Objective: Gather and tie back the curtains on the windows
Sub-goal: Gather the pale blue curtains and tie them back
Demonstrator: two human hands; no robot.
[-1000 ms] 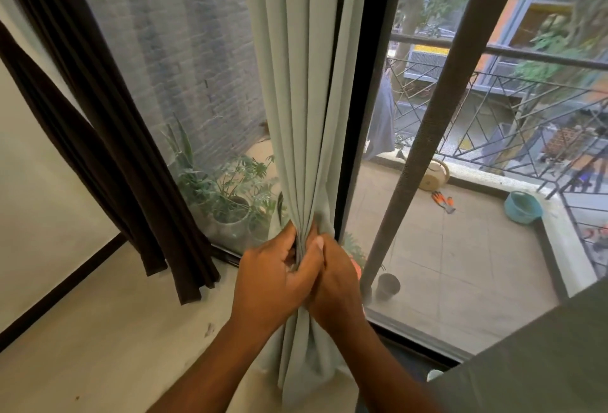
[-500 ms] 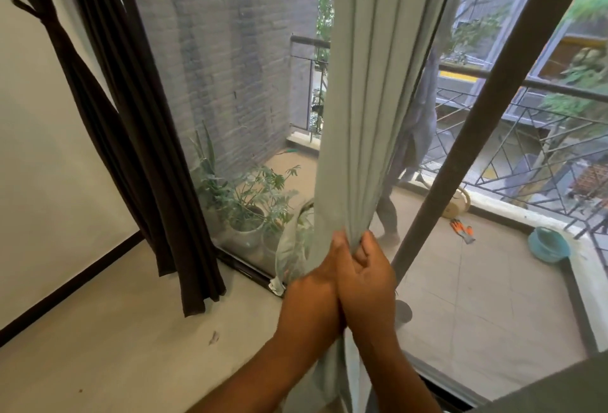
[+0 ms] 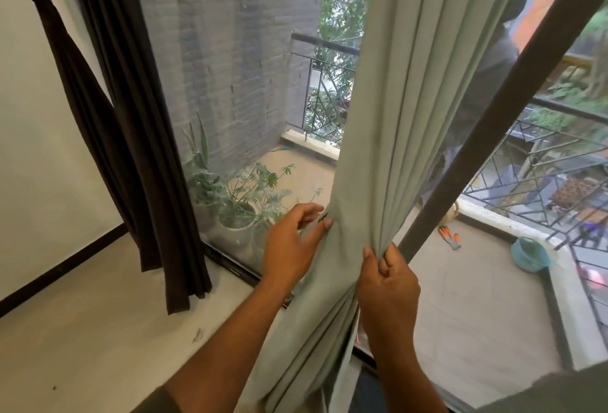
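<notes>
While the right hand [image 3: 388, 284] is clenching the pale green curtain [image 3: 401, 116] into gathered folds, the left hand [image 3: 292, 241] is resting loosely spread against its left edge.

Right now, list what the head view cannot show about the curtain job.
- Green curtain: rail and top cut off by the upper frame edge.
- Its hem: hidden behind the arms, cut off below.
- Any tie-back: none seen.
- Right hand fingertips: buried in folds.
- Left hand: whether it pinches the curtain's edge, unclear.
</notes>
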